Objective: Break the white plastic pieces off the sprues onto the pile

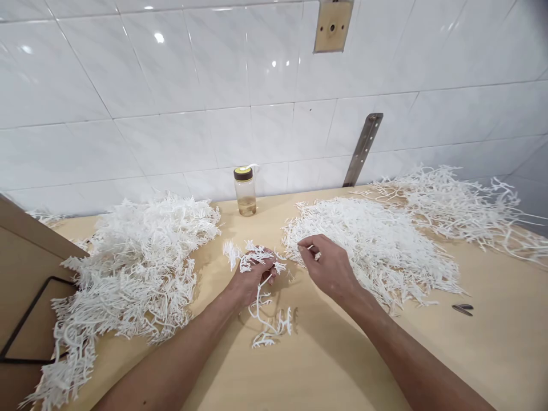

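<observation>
My left hand (pixel 253 279) is closed around the stem of a white branched plastic sprig (pixel 258 308). The sprig's forked tips spread above the fingers, and its lower branches hang toward the tabletop. To the right, my right hand (pixel 327 265) is raised at the near left edge of a pile of small white twig pieces (pixel 377 245). Thumb and forefinger are pinched together; whatever is between them is too small to make out. On the left lies a big heap of white branched sprigs (pixel 145 268).
A clear bottle (pixel 246 197) with a dark lid stands by the tiled wall. Long bare white stems (pixel 454 200) lie at the back right. Small dark snips (pixel 463 309) rest on the wooden table (pixel 492 342). A metal bracket (pixel 363 149) leans against the wall. A brown box (pixel 29 274) stands far left.
</observation>
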Demonstrator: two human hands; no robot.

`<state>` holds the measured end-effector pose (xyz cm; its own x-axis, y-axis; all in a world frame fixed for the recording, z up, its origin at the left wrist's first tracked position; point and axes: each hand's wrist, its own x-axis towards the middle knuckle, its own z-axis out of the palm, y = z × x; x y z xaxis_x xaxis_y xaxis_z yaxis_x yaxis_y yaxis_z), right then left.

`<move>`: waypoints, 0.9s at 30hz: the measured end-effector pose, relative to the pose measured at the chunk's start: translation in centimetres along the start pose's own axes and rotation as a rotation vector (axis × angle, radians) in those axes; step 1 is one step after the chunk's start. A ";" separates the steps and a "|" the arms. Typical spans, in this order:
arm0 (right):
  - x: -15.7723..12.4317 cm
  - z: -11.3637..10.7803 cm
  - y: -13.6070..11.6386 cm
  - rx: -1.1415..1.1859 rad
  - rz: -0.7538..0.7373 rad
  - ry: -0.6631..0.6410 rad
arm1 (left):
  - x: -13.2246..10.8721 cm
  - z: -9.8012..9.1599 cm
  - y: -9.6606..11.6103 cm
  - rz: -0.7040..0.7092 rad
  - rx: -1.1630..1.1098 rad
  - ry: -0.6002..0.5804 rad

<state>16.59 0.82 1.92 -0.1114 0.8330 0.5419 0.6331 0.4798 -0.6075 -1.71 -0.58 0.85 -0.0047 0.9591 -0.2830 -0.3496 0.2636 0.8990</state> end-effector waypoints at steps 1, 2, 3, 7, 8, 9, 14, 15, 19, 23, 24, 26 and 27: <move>-0.3 0.3 -0.7 0.036 -0.025 -0.034 | 0.0 0.0 0.0 0.001 0.003 -0.012; -0.5 0.5 -1.3 0.063 -0.043 -0.071 | 0.0 0.0 0.0 0.005 0.010 -0.025; -0.8 0.7 -1.8 0.080 -0.055 -0.103 | 0.0 0.0 0.0 0.014 0.020 -0.038; -1.4 1.3 -2.3 0.081 -0.054 -0.189 | -0.1 0.2 0.1 0.056 0.075 -0.059; -1.5 1.4 -2.2 0.077 -0.047 -0.201 | -0.1 0.2 0.1 0.062 0.082 -0.062; -1.5 1.5 -2.1 0.074 -0.037 -0.212 | -0.1 0.2 0.0 0.061 0.087 -0.059; -1.9 2.0 -1.9 0.068 -0.020 -0.198 | 0.1 0.1 -0.8 0.095 0.088 -0.022; -2.0 2.2 -1.9 0.077 -0.032 -0.188 | 0.1 0.1 -1.0 0.123 0.080 -0.028; -2.2 2.6 -2.2 0.105 -0.066 -0.174 | 0.0 0.0 -1.4 0.196 0.064 -0.038; -2.1 2.6 -2.4 0.091 0.053 -0.233 | 0.0 0.1 -1.4 0.138 0.095 0.036; -2.1 2.5 -2.4 0.098 0.098 -0.259 | 0.0 0.1 -1.3 0.112 0.096 0.051; -1.9 2.4 -2.3 0.120 0.180 -0.304 | 0.1 0.1 -1.2 0.072 0.085 0.048; -1.8 2.4 -2.2 0.131 0.210 -0.321 | 0.1 0.1 -1.2 0.057 0.074 0.032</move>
<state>13.54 -1.13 0.89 -0.2372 0.9503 0.2018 0.5665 0.3041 -0.7659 -1.21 -0.81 -0.18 -0.0533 0.9692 -0.2404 -0.2781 0.2168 0.9358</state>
